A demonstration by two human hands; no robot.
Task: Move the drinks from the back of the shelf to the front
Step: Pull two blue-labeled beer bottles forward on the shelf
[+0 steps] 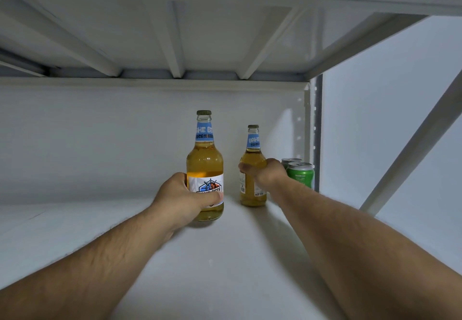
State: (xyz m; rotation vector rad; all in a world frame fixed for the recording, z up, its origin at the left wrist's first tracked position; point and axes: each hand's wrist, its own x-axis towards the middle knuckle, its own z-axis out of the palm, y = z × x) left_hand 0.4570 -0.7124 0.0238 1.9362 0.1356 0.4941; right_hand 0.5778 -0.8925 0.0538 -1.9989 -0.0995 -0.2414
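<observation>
the nearer amber glass beer bottle (204, 167) is gripped low at its label by the left hand (181, 198), for upright sliding. right of it and farther back, the second amber glass bottle (253, 169) is clasped by the right hand (266, 173). the green aluminium cans (300, 173), farther right of the nearer bottle, are left at the back of the white shelf (225, 257).

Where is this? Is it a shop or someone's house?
Hard to say for sure. It looks like a storeroom or stockroom: a plain white metal shelf with bare beams overhead, white walls, and only drinks on it, two beer bottles and two green cans.
</observation>
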